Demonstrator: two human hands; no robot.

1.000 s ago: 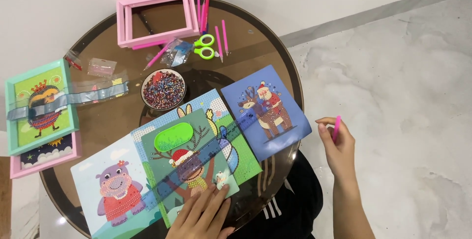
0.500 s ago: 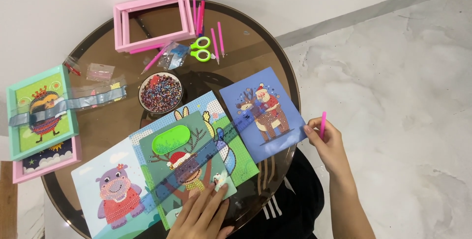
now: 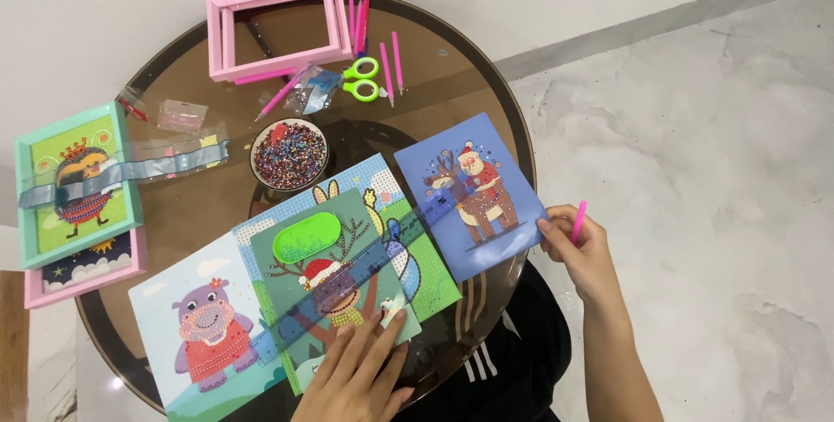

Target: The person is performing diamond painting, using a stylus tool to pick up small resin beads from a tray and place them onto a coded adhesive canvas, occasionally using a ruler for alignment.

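The right hand (image 3: 584,253) pinched a pink pen (image 3: 579,221) just beside the blue card (image 3: 469,196) at the desk (image 3: 191,214) edge. The left hand (image 3: 356,370) lay flat, fingers spread, on the green card (image 3: 347,300), holding nothing, near the ruler (image 3: 365,270).

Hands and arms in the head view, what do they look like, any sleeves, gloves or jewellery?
Both the left hand and the right hand are bare, with no gloves, rings or watch showing. The right forearm is uncovered all the way to the frame edge, with no sleeve visible. Only the left wrist shows, also uncovered.
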